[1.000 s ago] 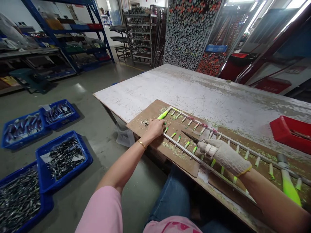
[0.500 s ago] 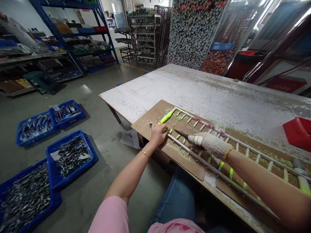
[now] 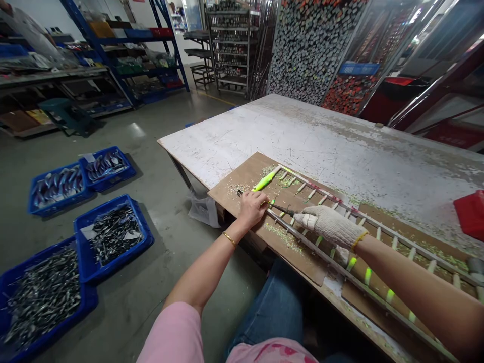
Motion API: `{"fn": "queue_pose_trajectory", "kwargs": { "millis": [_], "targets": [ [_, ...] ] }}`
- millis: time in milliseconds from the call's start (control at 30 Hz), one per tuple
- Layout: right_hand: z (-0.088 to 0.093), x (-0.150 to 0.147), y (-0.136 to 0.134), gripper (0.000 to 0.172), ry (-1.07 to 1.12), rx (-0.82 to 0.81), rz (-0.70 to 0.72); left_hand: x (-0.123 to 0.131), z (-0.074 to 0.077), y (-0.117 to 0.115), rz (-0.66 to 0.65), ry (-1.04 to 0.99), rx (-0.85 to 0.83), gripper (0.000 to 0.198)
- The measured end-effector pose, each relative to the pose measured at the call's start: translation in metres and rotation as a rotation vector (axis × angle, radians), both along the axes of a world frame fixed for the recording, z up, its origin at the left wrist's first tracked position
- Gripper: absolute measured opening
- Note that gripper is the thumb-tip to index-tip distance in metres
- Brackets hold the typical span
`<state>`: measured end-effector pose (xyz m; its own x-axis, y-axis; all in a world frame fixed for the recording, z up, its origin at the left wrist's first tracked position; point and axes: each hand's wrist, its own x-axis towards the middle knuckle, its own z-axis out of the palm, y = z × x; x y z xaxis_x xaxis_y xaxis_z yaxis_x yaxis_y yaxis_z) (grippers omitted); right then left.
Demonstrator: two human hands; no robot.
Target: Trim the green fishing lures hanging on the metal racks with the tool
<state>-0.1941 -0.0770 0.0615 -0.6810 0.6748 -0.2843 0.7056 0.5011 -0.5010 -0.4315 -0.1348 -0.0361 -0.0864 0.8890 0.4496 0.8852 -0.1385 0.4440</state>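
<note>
Gloved right hand [image 3: 328,227] clenched around a knife [image 3: 283,208], tip just beside the curled bare left hand [image 3: 251,209].

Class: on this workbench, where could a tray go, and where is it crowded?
Room: the speckled white tabletop beyond the metal rack, before the red crate; also the cardboard left of the rack. Crowded: around the left hand, the gloved right hand, its pointed tool and the green-tipped pieces.

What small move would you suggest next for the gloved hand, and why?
I would probably scrape the knife in the gloved right hand gently along the nearest green-tipped piece: its tip sits there, the bare left hand is close by on the metal rack, and green shavings lie on the board.
</note>
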Motion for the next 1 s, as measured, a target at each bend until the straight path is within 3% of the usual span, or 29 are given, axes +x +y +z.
{"fn": "queue_pose_trajectory", "kwargs": {
  "millis": [467,567,733,833,900,1000],
  "targets": [
    [0.012,0.003,0.001,0.052,-0.147,0.08,0.021,0.001,-0.003,0.001,-0.03,0.062,0.05,0.008],
    [0.019,-0.003,-0.005,0.046,-0.235,0.189,0.074,0.001,-0.003,0.001,-0.036,0.089,0.069,0.008],
    [0.032,-0.018,-0.033,0.044,-0.462,0.515,0.119,0.002,-0.003,0.002,-0.035,0.132,0.078,0.014],
    [0.032,-0.021,-0.045,0.043,-0.484,0.666,0.134,0.003,-0.003,0.003,-0.023,0.145,0.078,0.016],
    [0.027,-0.018,-0.044,0.044,-0.455,0.652,0.109,0.003,-0.002,0.003,-0.016,0.148,0.081,0.015],
    [0.02,-0.014,-0.033,0.043,-0.378,0.458,0.084,0.003,-0.001,0.002,-0.015,0.145,0.076,0.012]
  ]
}}
